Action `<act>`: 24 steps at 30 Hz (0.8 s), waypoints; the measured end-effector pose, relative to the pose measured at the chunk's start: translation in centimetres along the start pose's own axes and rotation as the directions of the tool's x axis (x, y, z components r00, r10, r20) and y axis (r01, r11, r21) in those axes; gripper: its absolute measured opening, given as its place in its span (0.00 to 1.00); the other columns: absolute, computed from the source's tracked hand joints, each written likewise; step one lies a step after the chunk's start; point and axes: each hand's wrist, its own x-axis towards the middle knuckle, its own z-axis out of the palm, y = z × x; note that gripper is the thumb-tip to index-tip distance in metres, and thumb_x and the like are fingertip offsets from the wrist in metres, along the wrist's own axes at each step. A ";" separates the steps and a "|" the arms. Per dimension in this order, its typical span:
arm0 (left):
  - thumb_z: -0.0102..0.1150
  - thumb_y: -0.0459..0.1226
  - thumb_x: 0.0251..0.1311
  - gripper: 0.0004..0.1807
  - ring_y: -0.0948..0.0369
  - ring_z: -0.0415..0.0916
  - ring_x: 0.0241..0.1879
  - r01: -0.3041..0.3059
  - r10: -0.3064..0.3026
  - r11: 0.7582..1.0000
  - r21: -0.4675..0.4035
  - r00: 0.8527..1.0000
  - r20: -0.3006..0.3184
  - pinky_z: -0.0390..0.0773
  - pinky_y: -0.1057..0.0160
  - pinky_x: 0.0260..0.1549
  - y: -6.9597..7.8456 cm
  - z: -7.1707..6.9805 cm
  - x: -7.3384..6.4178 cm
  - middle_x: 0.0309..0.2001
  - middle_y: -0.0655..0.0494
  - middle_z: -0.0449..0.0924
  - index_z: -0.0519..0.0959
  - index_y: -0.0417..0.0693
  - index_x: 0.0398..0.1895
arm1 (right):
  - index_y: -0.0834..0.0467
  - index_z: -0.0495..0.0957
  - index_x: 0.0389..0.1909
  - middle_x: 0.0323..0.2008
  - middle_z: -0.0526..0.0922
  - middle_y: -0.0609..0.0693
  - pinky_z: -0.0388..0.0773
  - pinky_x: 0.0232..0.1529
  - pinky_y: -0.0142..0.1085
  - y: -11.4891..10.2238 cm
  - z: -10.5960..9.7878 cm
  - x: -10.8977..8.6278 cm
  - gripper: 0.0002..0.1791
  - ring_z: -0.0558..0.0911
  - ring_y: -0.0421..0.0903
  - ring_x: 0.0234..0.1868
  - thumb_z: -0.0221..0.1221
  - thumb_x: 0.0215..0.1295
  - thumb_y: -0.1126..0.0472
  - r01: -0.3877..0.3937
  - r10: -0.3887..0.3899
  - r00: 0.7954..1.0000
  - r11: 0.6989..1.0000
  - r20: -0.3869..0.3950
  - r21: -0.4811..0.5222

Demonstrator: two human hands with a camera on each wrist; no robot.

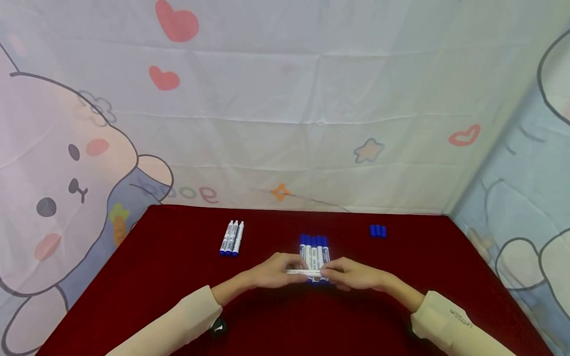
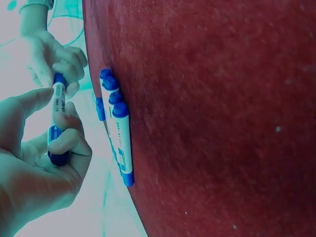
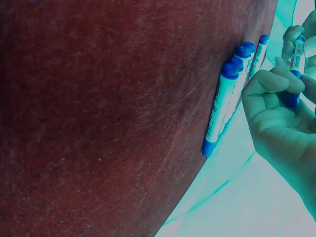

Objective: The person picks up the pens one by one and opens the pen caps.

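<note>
A white marker [image 1: 304, 272] with blue at both ends lies level between my two hands, above the table. My left hand [image 1: 277, 270] grips one end, its fingers curled round it in the left wrist view, where the marker's printed barrel [image 2: 58, 103] shows. At the other end, my right hand [image 1: 354, 273] pinches the blue part [image 3: 290, 98] with thumb and fingers. Just beyond and partly behind the hands, several capped blue markers [image 1: 314, 252] lie side by side in a row. Fingers hide parts of both marker ends.
Three markers without caps [image 1: 232, 238], white tips pointing away, lie at the left on the dark red tablecloth [image 1: 178, 262]. Three loose blue caps [image 1: 378, 231] sit together at the back right. A printed curtain [image 1: 285, 99] hangs behind the table.
</note>
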 end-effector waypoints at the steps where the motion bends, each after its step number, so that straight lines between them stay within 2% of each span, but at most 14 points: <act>1: 0.66 0.40 0.66 0.10 0.71 0.72 0.31 0.000 0.000 1.000 -0.001 1.000 -0.007 0.72 0.73 0.32 0.1 0.1 0.0 0.33 0.58 0.82 0.82 0.45 0.44 | 0.66 0.78 0.55 0.22 0.68 0.44 0.65 0.24 0.27 0.0 -0.1 0.0 0.22 0.65 0.37 0.20 0.44 0.83 0.52 0.000 0.000 1.000 1.000 0.007 0.013; 5: 0.71 0.42 0.61 0.13 0.72 0.71 0.28 -0.014 0.015 1.000 0.014 0.999 -0.038 0.72 0.73 0.29 0.3 0.4 0.1 0.32 0.57 0.82 0.82 0.45 0.42 | 0.67 0.76 0.54 0.23 0.66 0.40 0.63 0.25 0.27 0.2 -0.4 0.1 0.25 0.63 0.35 0.22 0.42 0.84 0.48 0.029 -0.032 0.998 0.999 0.056 0.043; 8: 0.71 0.42 0.62 0.13 0.72 0.71 0.27 -0.039 0.041 0.999 0.035 0.997 -0.062 0.73 0.74 0.29 0.5 0.7 0.2 0.32 0.54 0.84 0.82 0.44 0.42 | 0.68 0.75 0.54 0.24 0.65 0.39 0.62 0.25 0.27 0.3 -0.6 0.1 0.27 0.62 0.35 0.22 0.42 0.84 0.47 0.042 -0.047 0.995 0.997 0.084 0.059; 10: 0.68 0.42 0.64 0.11 0.72 0.71 0.27 -0.062 0.066 0.996 0.058 0.995 -0.072 0.73 0.74 0.29 0.6 0.8 0.2 0.33 0.52 0.85 0.82 0.44 0.42 | 0.67 0.76 0.54 0.24 0.65 0.40 0.61 0.24 0.27 0.3 -0.6 0.1 0.26 0.62 0.34 0.22 0.41 0.84 0.48 0.052 -0.053 0.996 0.998 0.078 0.025; 13: 0.64 0.41 0.68 0.09 0.73 0.69 0.27 -0.086 0.093 0.992 0.089 0.993 -0.076 0.72 0.74 0.30 0.7 0.8 0.1 0.33 0.52 0.85 0.83 0.44 0.43 | 0.67 0.79 0.53 0.24 0.69 0.44 0.63 0.25 0.25 0.1 -0.5 0.1 0.24 0.64 0.33 0.22 0.43 0.84 0.52 0.084 -0.082 0.996 0.993 0.026 -0.086; 15: 0.62 0.42 0.70 0.09 0.74 0.69 0.27 -0.090 0.097 0.991 0.104 0.993 -0.069 0.72 0.74 0.31 0.7 0.8 0.0 0.33 0.54 0.84 0.84 0.45 0.43 | 0.65 0.80 0.51 0.24 0.72 0.48 0.68 0.27 0.26 0.1 -0.3 0.2 0.21 0.67 0.31 0.24 0.43 0.84 0.55 0.133 -0.139 0.990 0.970 -0.013 -0.206; 18: 0.60 0.43 0.72 0.11 0.73 0.68 0.27 -0.081 0.084 0.993 0.085 0.996 -0.040 0.72 0.74 0.32 0.6 0.5 0.0 0.33 0.52 0.84 0.85 0.46 0.43 | 0.63 0.81 0.48 0.28 0.77 0.53 0.73 0.34 0.26 0.1 0.0 0.2 0.18 0.69 0.30 0.28 0.44 0.83 0.57 0.182 -0.216 0.974 0.918 -0.061 -0.352; 21: 0.58 0.45 0.73 0.15 0.73 0.68 0.27 -0.058 0.058 0.998 0.031 0.998 0.001 0.72 0.74 0.32 0.6 0.2 0.0 0.34 0.48 0.85 0.86 0.44 0.45 | 0.61 0.80 0.46 0.29 0.79 0.55 0.75 0.35 0.27 0.0 0.3 0.2 0.18 0.69 0.29 0.28 0.44 0.84 0.56 0.183 -0.241 0.967 0.886 -0.086 -0.426; 24: 0.57 0.45 0.74 0.16 0.72 0.67 0.27 -0.027 0.028 0.999 -0.033 0.999 0.045 0.71 0.73 0.31 0.6 -0.2 0.1 0.34 0.45 0.83 0.86 0.41 0.46 | 0.59 0.78 0.45 0.28 0.79 0.54 0.74 0.33 0.26 -0.2 0.7 0.1 0.18 0.67 0.29 0.26 0.42 0.84 0.54 0.176 -0.245 0.965 0.873 -0.097 -0.454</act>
